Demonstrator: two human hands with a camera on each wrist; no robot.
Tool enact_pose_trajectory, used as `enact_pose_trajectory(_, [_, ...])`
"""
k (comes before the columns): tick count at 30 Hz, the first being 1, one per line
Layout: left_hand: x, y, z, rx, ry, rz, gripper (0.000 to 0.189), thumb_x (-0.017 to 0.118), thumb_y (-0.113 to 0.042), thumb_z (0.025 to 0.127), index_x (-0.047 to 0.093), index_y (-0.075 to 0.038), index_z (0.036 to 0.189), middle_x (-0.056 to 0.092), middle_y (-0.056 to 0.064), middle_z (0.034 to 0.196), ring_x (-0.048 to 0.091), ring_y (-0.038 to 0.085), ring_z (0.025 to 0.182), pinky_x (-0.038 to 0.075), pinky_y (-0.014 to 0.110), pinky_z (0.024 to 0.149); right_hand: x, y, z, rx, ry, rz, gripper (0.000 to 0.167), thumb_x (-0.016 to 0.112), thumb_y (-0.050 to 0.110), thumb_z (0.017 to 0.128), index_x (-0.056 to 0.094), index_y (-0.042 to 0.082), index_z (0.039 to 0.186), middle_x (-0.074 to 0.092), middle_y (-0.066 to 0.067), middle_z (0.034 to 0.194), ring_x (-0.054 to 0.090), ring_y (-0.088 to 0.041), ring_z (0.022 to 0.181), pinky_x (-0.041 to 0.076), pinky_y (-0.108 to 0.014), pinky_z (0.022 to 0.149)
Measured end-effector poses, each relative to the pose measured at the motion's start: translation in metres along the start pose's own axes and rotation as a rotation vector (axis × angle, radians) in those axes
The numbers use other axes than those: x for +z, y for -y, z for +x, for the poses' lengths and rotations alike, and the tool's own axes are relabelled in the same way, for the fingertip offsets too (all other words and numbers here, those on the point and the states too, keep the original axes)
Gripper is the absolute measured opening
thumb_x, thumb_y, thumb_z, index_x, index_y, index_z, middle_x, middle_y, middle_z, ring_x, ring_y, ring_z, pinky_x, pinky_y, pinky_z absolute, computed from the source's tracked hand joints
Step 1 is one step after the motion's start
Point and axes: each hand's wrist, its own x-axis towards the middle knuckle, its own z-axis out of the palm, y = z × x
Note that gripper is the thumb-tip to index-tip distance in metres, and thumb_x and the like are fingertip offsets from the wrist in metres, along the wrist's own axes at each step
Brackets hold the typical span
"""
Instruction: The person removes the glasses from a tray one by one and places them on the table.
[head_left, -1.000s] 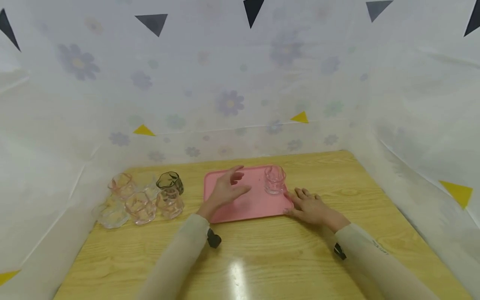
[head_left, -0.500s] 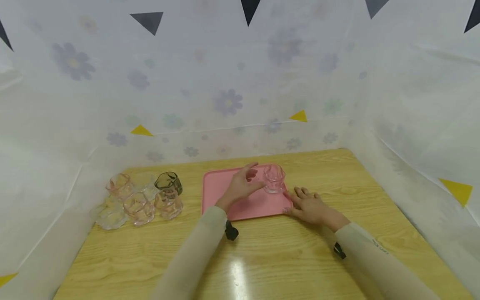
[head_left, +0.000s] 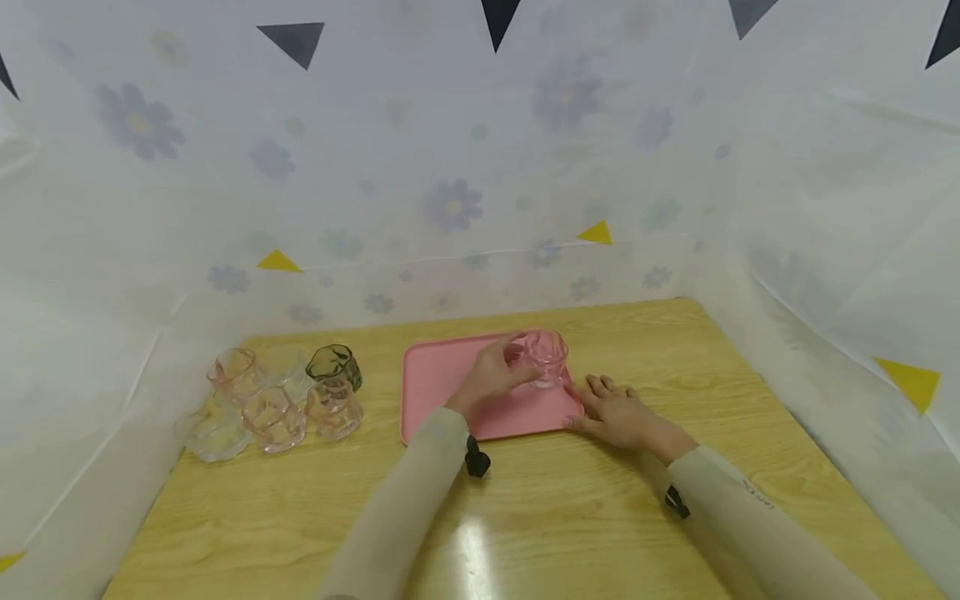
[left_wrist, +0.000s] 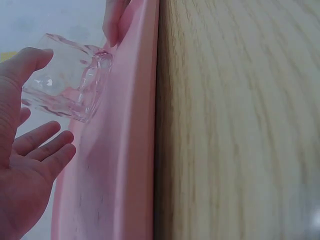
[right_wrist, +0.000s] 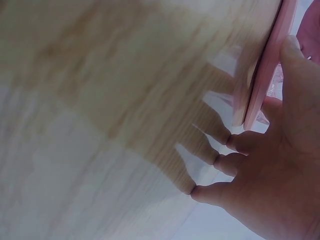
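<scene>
A clear drinking glass [head_left: 550,357] stands upright near the right end of a pink tray [head_left: 431,392]. My left hand [head_left: 491,377] is over the tray, its thumb and fingers parted at the left side of the glass. In the left wrist view, the thumb [left_wrist: 36,61] overlaps the glass [left_wrist: 70,82], while the other fingers stay spread below it. My right hand [head_left: 621,418] rests at the tray's right edge. Its fingertips [right_wrist: 202,194] touch the wooden table in the right wrist view, and its thumb lies along the tray rim [right_wrist: 270,55].
Several glasses stand grouped at the table's left: a dark smoky one [head_left: 334,367], pinkish ones [head_left: 274,419] and clear ones [head_left: 217,432]. White patterned sheeting [head_left: 375,167] encloses the wooden table [head_left: 570,517] at the back and both sides.
My left hand has moved right across the tray to the glass. The right hand has stayed at the tray edge, and the glass has kept its place on the tray.
</scene>
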Motion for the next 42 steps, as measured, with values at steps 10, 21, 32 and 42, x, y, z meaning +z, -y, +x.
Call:
enact_pose_trajectory(10, [0.011, -0.006, 0.007, -0.049, 0.017, 0.042, 0.078, 0.084, -0.040, 0.091, 0.048, -0.025, 0.159, 0.068, 0.012, 0.140, 0.066, 0.026, 0.128, 0.059, 0.043, 0.100, 0.000, -0.001, 0.000, -0.007, -0.009, -0.008, 0.079, 0.047, 0.063, 0.107, 0.028, 0.016, 0.168, 0.022, -0.035, 0.169, 0.017, -0.058, 0.157, 0.017, -0.083, 0.117])
enact_pose_trajectory(21, [0.014, -0.007, 0.010, -0.050, 0.002, 0.034, 0.075, 0.085, -0.035, 0.091, 0.051, -0.020, 0.156, 0.067, 0.010, 0.137, 0.066, 0.025, 0.124, 0.059, 0.041, 0.099, 0.002, -0.002, 0.002, -0.007, -0.009, -0.014, 0.079, 0.046, 0.063, 0.107, 0.028, 0.016, 0.168, 0.022, -0.035, 0.169, 0.017, -0.059, 0.156, 0.017, -0.083, 0.117])
enact_pose_trajectory(32, [0.010, -0.007, 0.002, -0.049, -0.045, -0.003, 0.073, 0.085, -0.038, 0.091, 0.053, -0.016, 0.154, 0.065, 0.011, 0.138, 0.065, 0.023, 0.119, 0.059, 0.039, 0.096, 0.000, 0.001, 0.000, -0.006, 0.002, -0.006, 0.079, 0.046, 0.062, 0.107, 0.029, 0.014, 0.168, 0.021, -0.034, 0.169, 0.015, -0.059, 0.157, 0.017, -0.083, 0.117])
enact_pose_trajectory(42, [-0.025, -0.007, -0.030, -0.016, -0.078, -0.011, 0.074, 0.084, -0.043, 0.090, 0.054, -0.014, 0.152, 0.068, 0.009, 0.125, 0.064, 0.019, 0.103, 0.058, 0.038, 0.087, 0.000, 0.000, 0.000, -0.010, 0.003, -0.012, 0.079, 0.047, 0.061, 0.107, 0.029, 0.014, 0.168, 0.021, -0.034, 0.170, 0.016, -0.059, 0.157, 0.017, -0.083, 0.117])
